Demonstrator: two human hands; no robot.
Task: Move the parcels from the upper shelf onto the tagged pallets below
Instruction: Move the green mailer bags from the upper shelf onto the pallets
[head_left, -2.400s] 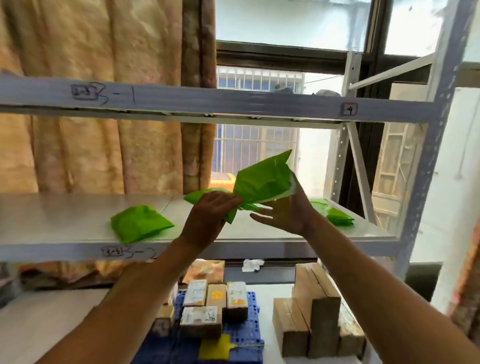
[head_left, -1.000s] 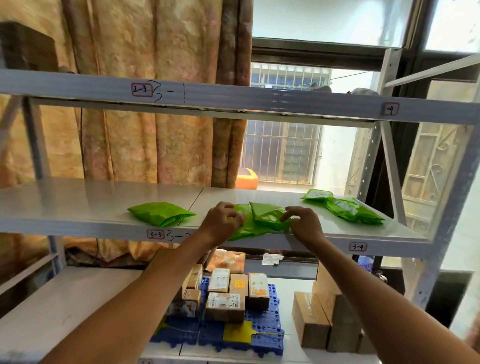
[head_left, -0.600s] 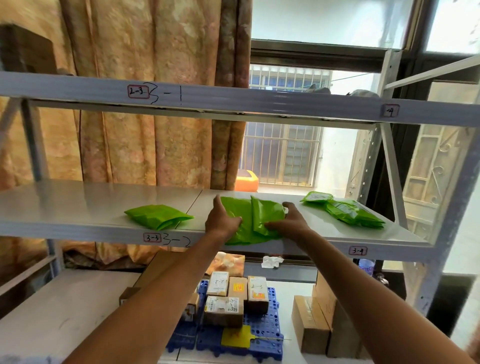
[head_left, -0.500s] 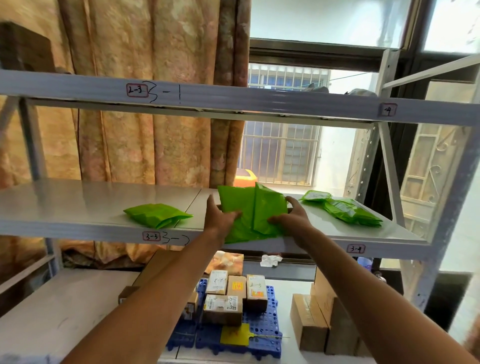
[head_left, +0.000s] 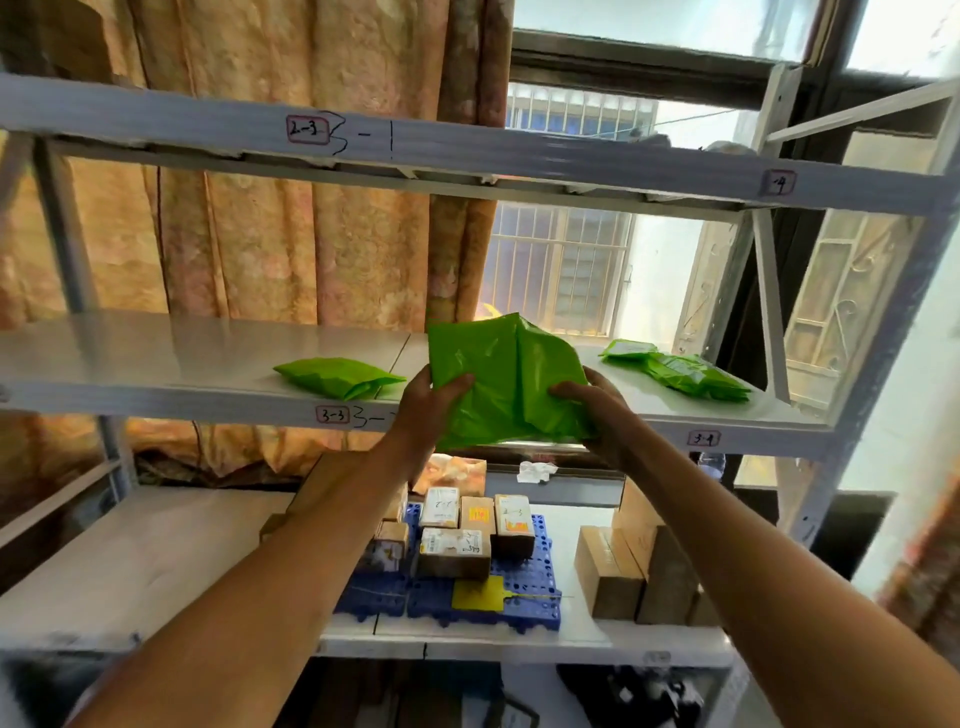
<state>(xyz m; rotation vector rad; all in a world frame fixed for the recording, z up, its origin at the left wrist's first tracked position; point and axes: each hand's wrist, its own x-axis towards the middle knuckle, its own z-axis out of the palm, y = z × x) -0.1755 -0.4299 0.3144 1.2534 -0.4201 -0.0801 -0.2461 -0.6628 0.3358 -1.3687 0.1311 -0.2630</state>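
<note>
Above the grey metal shelf (head_left: 156, 358), left hand (head_left: 426, 405) and right hand (head_left: 597, 410) grip a crumpled green plastic parcel (head_left: 506, 379), fingers curled round its sides. Possibly two bags overlap. Another green plastic parcel (head_left: 337, 376) lies left on that shelf.

Single head view, worn up high, faced forward and slightly down into the rack; sat close to the middle shelf (head_left: 156, 358), with the pallet (head_left: 524, 608) lower down and forearms reaching in from below.

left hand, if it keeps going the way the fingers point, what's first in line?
The green parcel itself: the left hand already grips its left edge, fingers pointing up and right into it. Beyond the parcel, probably the shelf surface; depth is unclear.
</note>
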